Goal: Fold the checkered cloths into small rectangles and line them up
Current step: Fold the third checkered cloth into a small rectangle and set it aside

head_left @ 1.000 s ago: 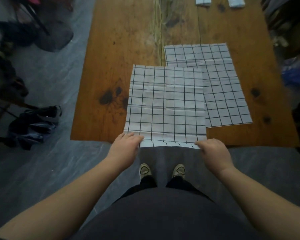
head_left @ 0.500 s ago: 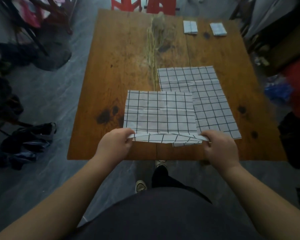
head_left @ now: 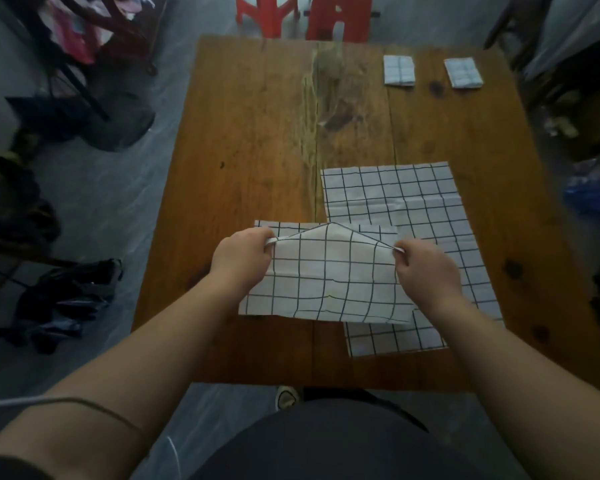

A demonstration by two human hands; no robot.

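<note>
Left grip [head_left: 241, 261] and right grip [head_left: 426, 268] each pinched a corner of the checkered cloth [head_left: 329, 282], mid-fold over the bench [head_left: 257, 133], near side. Best, I judged: land corners square on the far edge, then crease.

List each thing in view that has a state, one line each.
Left hand: pinches the front cloth's left corner.
Right hand: pinches its right corner.
Front cloth: mid-fold, held edge raised above the table, not flat.
Back cloth: unfolded, flat, partly under the front cloth.
Left folded cloth: folded small, flat near the far edge.
Right folded cloth: folded small, apart from the other.
</note>
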